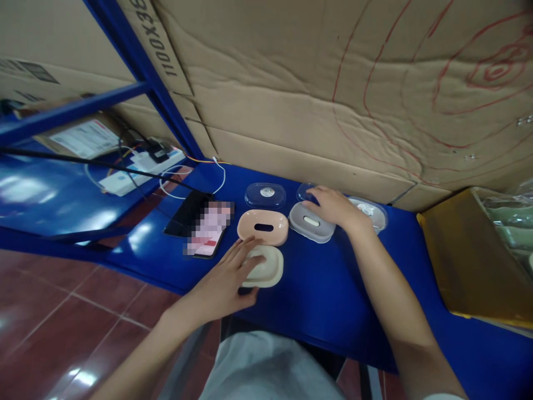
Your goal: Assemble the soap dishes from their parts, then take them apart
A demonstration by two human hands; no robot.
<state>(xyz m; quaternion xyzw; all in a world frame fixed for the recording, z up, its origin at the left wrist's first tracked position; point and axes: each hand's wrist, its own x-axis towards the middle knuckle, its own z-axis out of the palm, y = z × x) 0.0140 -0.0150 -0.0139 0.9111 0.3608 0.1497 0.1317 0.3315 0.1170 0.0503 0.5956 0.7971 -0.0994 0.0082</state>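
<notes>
My left hand (229, 278) spans the left end of a cream oval dish (270, 266), which looks like a soap dish, its fingers and thumb curved about the rim. Just beyond it sits a peach oval dish (262, 218) with a dark slot in its middle. My right hand (333, 205) reaches over a clear plastic lid (305, 192), fingers stretched and thumb apart, and covers part of it. Close under that thumb lies a grey oval dish (311, 230) with a pale slot. Another clear lid (265, 195) with a round label lies behind the peach dish.
Right of my right wrist is a labelled clear-lidded dish (377, 214). A phone (210, 230) lies on the left of the blue table (325, 294). A cardboard box (458, 261) with wrapped items stands at right. Behind are cardboard sheets (291, 100), with a power strip (141, 169) and cables at left.
</notes>
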